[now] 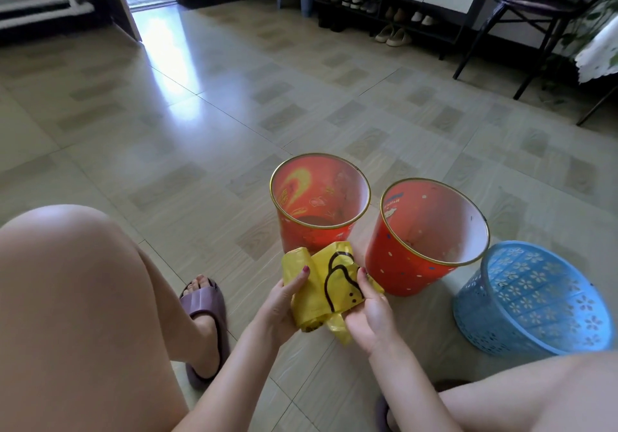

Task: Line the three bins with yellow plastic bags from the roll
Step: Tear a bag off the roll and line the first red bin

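A glossy beige tiled floor point(200, 151) is seen, with three bins stood on it in a row. A blue perforated plastic basket with flower cut-outs point(531, 301) is placed furthest right, tilted toward the camera, unlined. An orange-red round plastic bin with white dots and a gold rim point(398, 261) is placed just beside it, unlined. A second orange-red gold-rimmed bin with yellow print point(311, 234) is stood left of that, also unlined. A roll of yellow plastic bags with black print point(329, 289) is held in front of the two red bins, partly unrolled. The left hand point(284, 308) is closed around the roll's left side; the right hand point(368, 311) is gripped on the loose bag end. A mauve slipper point(205, 301) is worn on the left foot.
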